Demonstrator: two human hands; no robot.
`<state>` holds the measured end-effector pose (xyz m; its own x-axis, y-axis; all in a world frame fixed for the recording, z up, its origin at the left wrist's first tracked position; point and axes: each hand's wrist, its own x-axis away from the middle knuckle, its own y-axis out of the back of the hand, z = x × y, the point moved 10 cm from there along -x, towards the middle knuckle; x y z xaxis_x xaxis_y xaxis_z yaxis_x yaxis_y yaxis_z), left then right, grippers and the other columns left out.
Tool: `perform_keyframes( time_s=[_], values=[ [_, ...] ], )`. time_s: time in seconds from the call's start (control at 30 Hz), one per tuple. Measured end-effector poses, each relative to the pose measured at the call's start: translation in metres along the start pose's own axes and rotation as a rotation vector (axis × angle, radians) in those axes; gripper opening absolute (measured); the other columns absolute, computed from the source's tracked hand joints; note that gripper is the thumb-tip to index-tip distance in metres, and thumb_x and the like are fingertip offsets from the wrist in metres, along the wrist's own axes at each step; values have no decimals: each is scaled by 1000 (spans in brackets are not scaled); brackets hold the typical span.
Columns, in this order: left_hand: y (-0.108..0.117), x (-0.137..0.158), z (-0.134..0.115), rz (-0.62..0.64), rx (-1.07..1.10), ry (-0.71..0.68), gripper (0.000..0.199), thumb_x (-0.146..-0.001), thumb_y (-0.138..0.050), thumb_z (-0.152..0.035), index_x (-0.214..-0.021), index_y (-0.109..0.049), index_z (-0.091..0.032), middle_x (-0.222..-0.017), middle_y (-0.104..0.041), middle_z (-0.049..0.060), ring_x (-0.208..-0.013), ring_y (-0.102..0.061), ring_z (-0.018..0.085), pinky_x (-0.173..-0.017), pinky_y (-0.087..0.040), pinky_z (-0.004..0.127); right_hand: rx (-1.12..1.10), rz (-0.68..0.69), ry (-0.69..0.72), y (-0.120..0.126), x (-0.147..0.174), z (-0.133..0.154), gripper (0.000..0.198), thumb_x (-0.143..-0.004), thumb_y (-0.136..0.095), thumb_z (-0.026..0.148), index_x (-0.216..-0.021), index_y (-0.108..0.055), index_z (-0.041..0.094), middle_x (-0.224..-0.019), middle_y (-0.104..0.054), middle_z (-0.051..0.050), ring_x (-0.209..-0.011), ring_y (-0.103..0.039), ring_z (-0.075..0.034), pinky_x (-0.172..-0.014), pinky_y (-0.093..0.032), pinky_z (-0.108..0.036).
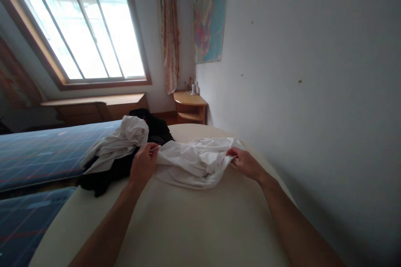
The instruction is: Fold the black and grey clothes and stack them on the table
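Observation:
A crumpled white cloth garment [191, 162] lies on the cream-coloured padded surface [194, 221] in front of me; its exact kind I cannot make out. At its left edge my left hand [144, 164] pinches the fabric between thumb and fingers. My right hand [246, 162] grips the opposite edge in the same way, so the cloth spreads between both hands. Folds and wrinkles run across its middle. Just beyond my left hand is a heap with another white cloth [125, 137] over black clothing [108, 173].
Blue checked mattresses [56, 150] adjoin on the left. A white wall [300, 71] runs close along the right, with a map [211, 18] on it. A corner shelf [189, 99], a desk [100, 100], a window [84, 29] and a curtain [170, 29] are at the back.

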<state>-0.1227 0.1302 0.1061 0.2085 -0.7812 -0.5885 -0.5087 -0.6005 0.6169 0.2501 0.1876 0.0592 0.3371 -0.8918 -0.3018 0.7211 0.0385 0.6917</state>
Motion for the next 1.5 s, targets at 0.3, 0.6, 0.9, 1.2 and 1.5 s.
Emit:
perform_keyframes(
  time_s=[0.3,0.6,0.9,1.2,1.5],
  values=[
    [-12,12,-18,-5,-250,-149,33,-87,-58,-31,-117,-67,-21,-136,-56,14,-127,-51,32,-109,-40,46,153,-498,-230,51,9,-48,27,-75,-62,25,-100,-64,19,-98,-65,-8,-70,-63,-18,-74,-54,-35],
    [-98,61,-46,550,-64,-265,29,-92,-53,-20,-117,-68,-24,-119,-69,7,-112,-61,25,-98,-48,39,19,34,208,-16,5,23,32,-70,-64,13,-101,-66,21,-156,-35,-9,-145,-33,-27,-120,-26,-45],
    [-26,13,-14,47,56,-63,26,-95,-41,-34,-96,-63,-20,-99,-66,9,-92,-65,23,-87,-51,34,15,-350,73,36,4,-10,30,-94,-53,45,-107,-69,23,-112,-72,-9,-104,-65,-25,-97,-49,-41],
    [24,-4,25,-168,-55,132,25,-83,-49,-28,-96,-67,-16,-105,-62,12,-88,-63,23,-88,-51,35,168,-648,-161,67,17,-39,30,-81,-55,28,-105,-69,17,-98,-65,-10,-70,-61,-19,-80,-52,-38],
    [-50,33,-35,479,-280,-68,17,-88,-60,-34,-100,-64,-23,-88,-69,2,-82,-66,21,-74,-46,29,-44,127,202,-20,5,27,21,-79,-71,32,-98,-72,22,-105,-70,-5,-100,-63,-23,-96,-49,-39]
  ],
)
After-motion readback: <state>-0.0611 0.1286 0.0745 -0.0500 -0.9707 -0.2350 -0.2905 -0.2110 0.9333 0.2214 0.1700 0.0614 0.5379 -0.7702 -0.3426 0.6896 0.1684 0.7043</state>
